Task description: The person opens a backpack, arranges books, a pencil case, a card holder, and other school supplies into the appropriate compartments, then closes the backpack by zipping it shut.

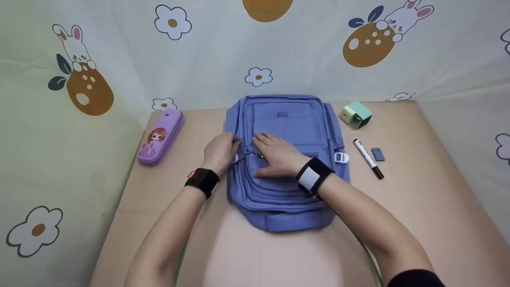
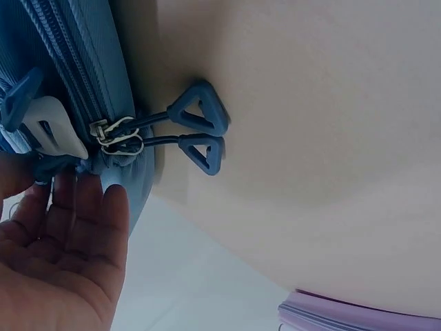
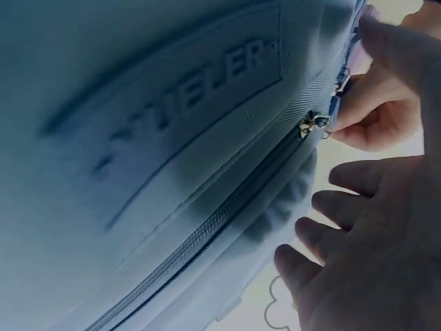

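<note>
A blue backpack [image 1: 293, 219] lies front side up on the table. At its left edge my left hand [image 1: 220, 152] pinches a dark blue zipper pull [image 2: 43, 167] between thumb and fingers. Two triangular zipper pulls [image 2: 216, 107] hang free beside that hand in the left wrist view, near a pale plastic buckle [image 2: 58, 131]. My right hand [image 1: 281, 156] rests on the bag's front with its fingers straight, holding nothing. The right wrist view shows a metal zipper slider [image 3: 310, 124] on a pocket zipper, close to the left hand's fingertips.
A purple pencil case [image 1: 169, 127] lies left of the bag. On the right are a mint-green box-shaped object [image 1: 360, 111], a white marker with a black cap [image 1: 364, 153] and a small blue-grey eraser-like block [image 1: 378, 154]. Patterned cloth [image 1: 207, 59] hangs behind and at both sides.
</note>
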